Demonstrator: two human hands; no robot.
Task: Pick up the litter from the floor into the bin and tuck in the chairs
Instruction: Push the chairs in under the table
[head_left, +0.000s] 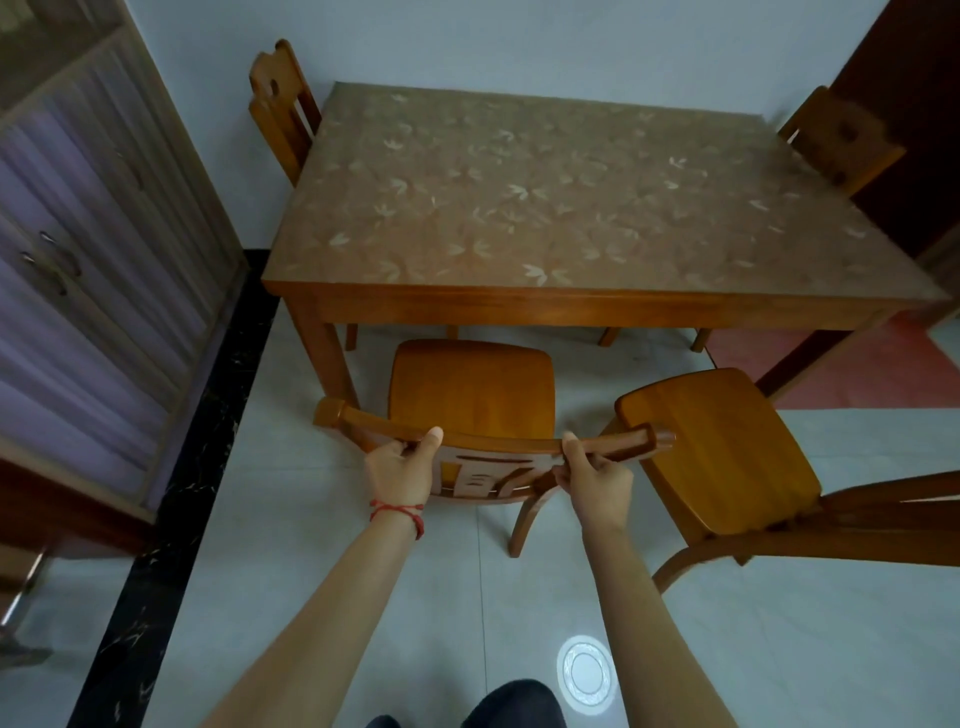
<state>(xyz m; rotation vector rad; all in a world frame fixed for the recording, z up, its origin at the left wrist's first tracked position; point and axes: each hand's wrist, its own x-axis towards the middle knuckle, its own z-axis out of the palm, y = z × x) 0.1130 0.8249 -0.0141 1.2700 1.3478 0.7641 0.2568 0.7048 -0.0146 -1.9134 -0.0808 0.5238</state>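
A wooden chair (470, 387) stands on the floor in front of the table (561, 301), its seat just short of the table's near edge. My left hand (400, 470) grips the left part of its curved top rail. My right hand (595, 480) grips the right part of the same rail. A second wooden chair (719, 447) stands to the right, turned at an angle and away from the table. No litter or bin shows in this view.
Two more chairs sit at the table's far side, one at the left (283, 111) and one at the right (844, 140). A tall cabinet (88, 249) lines the left wall. A dark door (914, 104) is at the far right. Pale floor tiles lie around me.
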